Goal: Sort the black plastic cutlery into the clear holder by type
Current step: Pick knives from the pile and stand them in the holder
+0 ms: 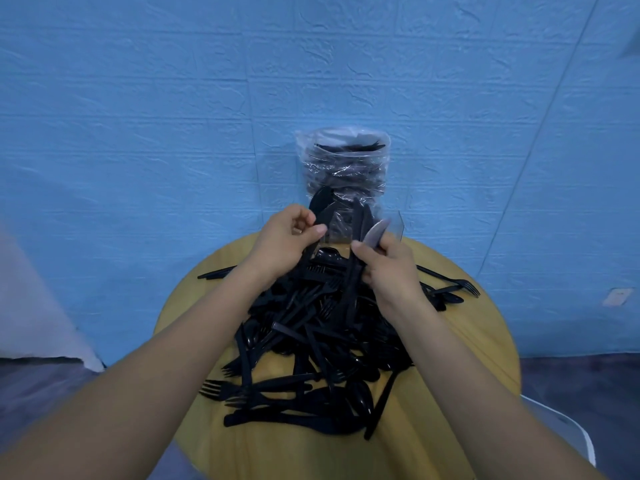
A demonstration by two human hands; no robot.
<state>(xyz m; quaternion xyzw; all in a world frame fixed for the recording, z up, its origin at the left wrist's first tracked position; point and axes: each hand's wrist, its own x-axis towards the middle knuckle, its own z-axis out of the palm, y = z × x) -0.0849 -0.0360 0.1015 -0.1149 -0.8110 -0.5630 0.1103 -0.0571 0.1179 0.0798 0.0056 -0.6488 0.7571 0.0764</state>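
While most black cutlery (pixel 311 341) lies heaped on the bench (pixel 467 341), few pcs stand in the clear holder (pixel 398 226); left hand (pixel 284 244) pinches a spoon, prob., right hand (pixel 388 268) grips a knife.

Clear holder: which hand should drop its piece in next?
Probably the right hand: it pinches a black plastic knife with the blade raised beside the clear plastic holder. The left hand also grips black cutlery, type unclear.
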